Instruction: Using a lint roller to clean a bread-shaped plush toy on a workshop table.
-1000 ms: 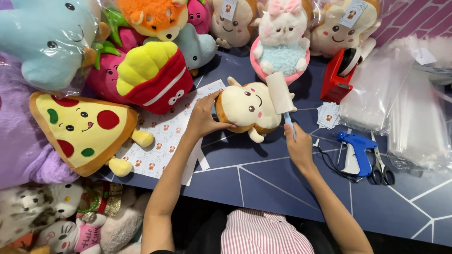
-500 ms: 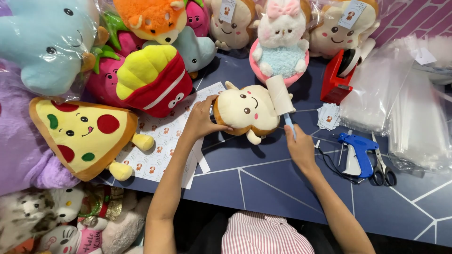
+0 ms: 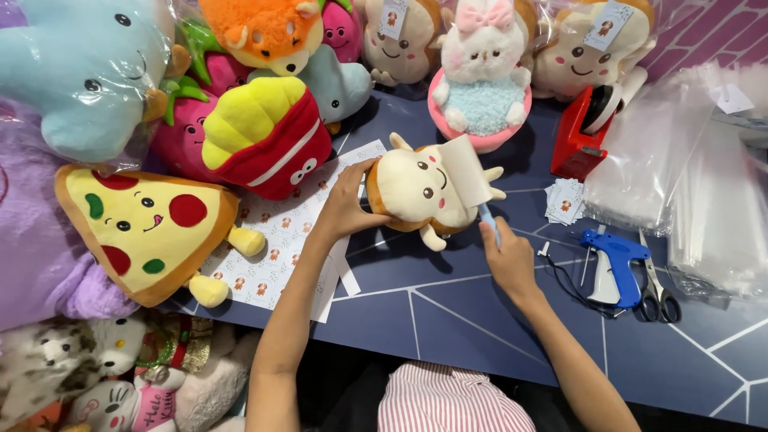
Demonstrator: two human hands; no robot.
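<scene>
At the near edge of the dark blue tabletop point(image 3: 480, 320) with pale line pattern, both forearms reach in from the person's striped top; right hand point(image 3: 506, 260) curled tight around the light blue handle of a white lint roller point(image 3: 468, 172), fingers pressed closed on it, roller head lying flat on the toy's face. Left hand point(image 3: 346, 206) cups the left side of the cream-and-tan toast-shaped plush toy point(image 3: 420, 192), fingers spread and pressing it in place, just over the white sheet of small printed stickers point(image 3: 280, 240). Toy lies near the tabletop's middle, face up, long axis running roughly left-right with a slight tilt, top toward the left hand, small legs toward the right and near side. Judgement: roll goes best with short, even strokes along that long axis, left hand holding the plush firm so it doesn't spin. Right of the hands: blue tagging gun point(image 3: 614, 264) and scissors point(image 3: 658, 288), then clear plastic bags point(image 3: 704, 184). Further back, red tape dispenser point(image 3: 578, 140), pizza-slice plush point(image 3: 144, 228), red fries plush point(image 3: 268, 140), pink-bowl bunny plush point(image 3: 480, 96) along the far edge.
</scene>
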